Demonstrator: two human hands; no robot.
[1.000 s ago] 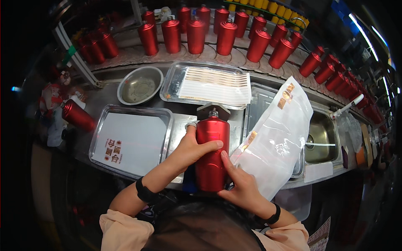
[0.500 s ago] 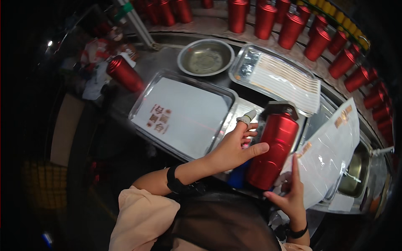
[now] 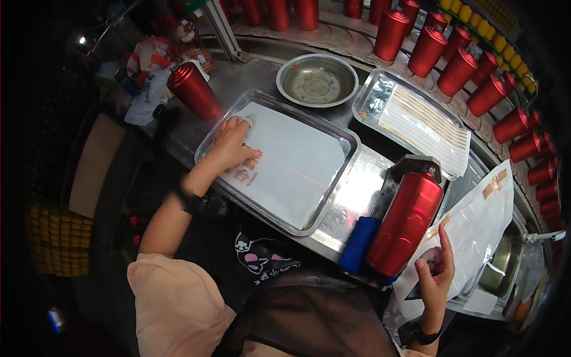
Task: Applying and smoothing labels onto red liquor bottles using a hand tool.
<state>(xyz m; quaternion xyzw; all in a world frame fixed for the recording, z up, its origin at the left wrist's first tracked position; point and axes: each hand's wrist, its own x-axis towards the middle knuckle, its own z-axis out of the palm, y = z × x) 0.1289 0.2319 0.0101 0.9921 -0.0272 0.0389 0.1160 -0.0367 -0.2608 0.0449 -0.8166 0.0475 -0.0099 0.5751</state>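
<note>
My left hand (image 3: 229, 146) rests on a white sheet (image 3: 291, 160) lying in a metal tray. Its thumb is apart from the bent fingers, over small brown printed decals (image 3: 242, 174), and it covers part of them. A pale cover sits on one fingertip. A red metal bottle (image 3: 407, 217) lies tilted on a dark holder (image 3: 416, 163), its narrow neck at the far end. Beside the bottle's near end is my right hand (image 3: 437, 271), index finger raised and thumb apart, a little off the bottle. Its other fingers are partly shaded, against a translucent printed sheet (image 3: 473, 223).
A blue cloth-like roll (image 3: 358, 244) lies left of the bottle. Beyond the tray (image 3: 351, 157) stand a metal bowl (image 3: 318, 83) and a second tray (image 3: 372, 101) with a striped sheet. Several red bottles (image 3: 425, 50) line the far curved ledge; another red bottle (image 3: 194, 92) stands at left.
My left hand has swung left from beside the red bottle onto the white sheet's decals. My right hand has drawn slightly away from the bottle. The whole view has shifted a little.
</note>
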